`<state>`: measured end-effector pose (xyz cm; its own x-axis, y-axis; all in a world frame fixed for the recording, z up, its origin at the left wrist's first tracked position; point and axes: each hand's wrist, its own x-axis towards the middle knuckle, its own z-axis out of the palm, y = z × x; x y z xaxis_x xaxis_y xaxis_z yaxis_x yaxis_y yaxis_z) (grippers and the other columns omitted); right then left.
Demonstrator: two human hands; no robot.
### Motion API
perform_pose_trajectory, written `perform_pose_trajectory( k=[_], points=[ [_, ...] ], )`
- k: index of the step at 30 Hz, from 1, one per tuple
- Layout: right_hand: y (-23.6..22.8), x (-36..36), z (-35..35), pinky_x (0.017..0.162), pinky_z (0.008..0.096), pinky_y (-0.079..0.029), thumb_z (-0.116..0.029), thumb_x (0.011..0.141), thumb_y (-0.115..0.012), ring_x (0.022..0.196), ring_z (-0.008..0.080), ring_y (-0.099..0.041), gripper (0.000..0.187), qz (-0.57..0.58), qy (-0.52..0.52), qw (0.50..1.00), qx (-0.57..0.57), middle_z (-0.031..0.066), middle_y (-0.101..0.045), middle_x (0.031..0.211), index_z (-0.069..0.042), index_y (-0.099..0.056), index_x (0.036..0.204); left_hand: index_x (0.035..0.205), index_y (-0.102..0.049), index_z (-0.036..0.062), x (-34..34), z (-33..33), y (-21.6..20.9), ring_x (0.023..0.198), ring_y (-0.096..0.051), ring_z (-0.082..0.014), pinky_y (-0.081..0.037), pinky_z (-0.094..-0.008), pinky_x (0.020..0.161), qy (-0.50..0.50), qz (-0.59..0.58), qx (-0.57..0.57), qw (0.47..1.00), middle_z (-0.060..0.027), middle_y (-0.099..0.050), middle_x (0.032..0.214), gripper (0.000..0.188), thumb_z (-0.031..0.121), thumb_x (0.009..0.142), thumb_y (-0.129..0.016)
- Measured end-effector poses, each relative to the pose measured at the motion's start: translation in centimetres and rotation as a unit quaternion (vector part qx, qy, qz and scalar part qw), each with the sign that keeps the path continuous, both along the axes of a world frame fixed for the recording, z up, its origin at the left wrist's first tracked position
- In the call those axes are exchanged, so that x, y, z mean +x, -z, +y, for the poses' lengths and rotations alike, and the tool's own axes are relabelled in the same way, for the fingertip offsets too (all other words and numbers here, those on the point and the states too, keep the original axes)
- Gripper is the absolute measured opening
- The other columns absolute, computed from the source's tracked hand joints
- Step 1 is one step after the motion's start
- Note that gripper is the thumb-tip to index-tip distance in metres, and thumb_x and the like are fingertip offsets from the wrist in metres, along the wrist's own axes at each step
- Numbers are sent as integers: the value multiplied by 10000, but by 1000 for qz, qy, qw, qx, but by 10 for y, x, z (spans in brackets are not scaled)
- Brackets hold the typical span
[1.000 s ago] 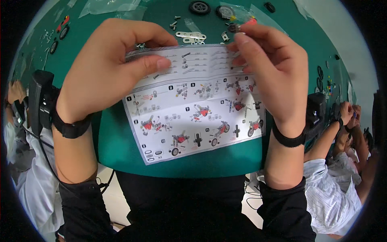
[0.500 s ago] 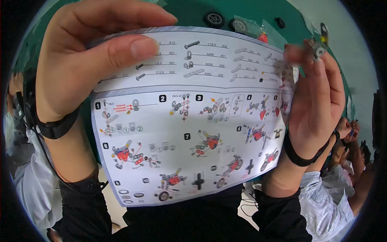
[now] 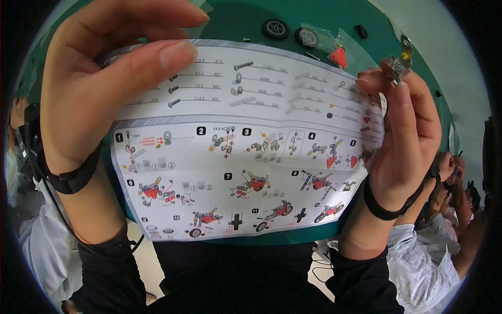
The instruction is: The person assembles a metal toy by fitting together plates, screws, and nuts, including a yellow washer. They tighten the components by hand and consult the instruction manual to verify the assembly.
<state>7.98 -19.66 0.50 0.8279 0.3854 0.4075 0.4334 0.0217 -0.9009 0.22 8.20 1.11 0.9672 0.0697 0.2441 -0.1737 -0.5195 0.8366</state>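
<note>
A printed instruction sheet (image 3: 251,116) with step drawings of a small model motorcycle is held up before me, creased and slightly curved. My left hand (image 3: 78,99) grips its upper left corner, the thumb lying on the printed side and the fingers reaching behind. At the right edge, my right hand (image 3: 408,141) touches the sheet. Between its thumb and fingers is a small metal bracket assembly (image 3: 399,65) with a yellow piece and a perforated strip pointing up. Part of my right fingers is hidden behind the sheet and the assembly.
Beyond the sheet, the green table (image 3: 235,15) bears a black wheel (image 3: 275,29), a second wheel (image 3: 306,36) by clear plastic bags, a red triangular part (image 3: 338,57), a screw (image 3: 312,56) and a small black part (image 3: 361,31). Other people sit at both sides, with a hand (image 3: 446,166) at right.
The sheet has shifted slightly left and its lower edge has risen, showing the table's near edge. My right hand and the bracket assembly have moved a little left. More loose parts show behind the sheet.
</note>
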Motion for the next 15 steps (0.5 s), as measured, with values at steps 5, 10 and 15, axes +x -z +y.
perform_pose_trajectory(
  k=[5,10,15],
  points=[
    [3,4,1,846,314,-426,-113,911,-476,878,206,-580,260,40,10,999,-4,148,-629,883,72,-547,1079,1011,-605,12,6,-5,-1,830,-574,-105,-441,-227,753,55,30,8,998,-41,-612,958,253,109,782,-652],
    [2,0,5,831,313,-431,-119,896,-498,848,210,-589,260,57,-10,998,-39,150,-631,865,74,-550,1063,941,-636,-1,11,-11,7,723,-592,-139,-444,-247,670,84,-43,168,981,-72,-625,794,234,132,750,-661],
    [-2,-5,9,805,319,-451,-136,892,-504,834,213,-599,277,96,-44,993,-42,155,-633,867,78,-546,1062,915,-648,7,10,-29,7,653,-593,-208,-448,-273,598,93,-81,185,975,-108,-622,748,249,147,714,-688]
  ],
)
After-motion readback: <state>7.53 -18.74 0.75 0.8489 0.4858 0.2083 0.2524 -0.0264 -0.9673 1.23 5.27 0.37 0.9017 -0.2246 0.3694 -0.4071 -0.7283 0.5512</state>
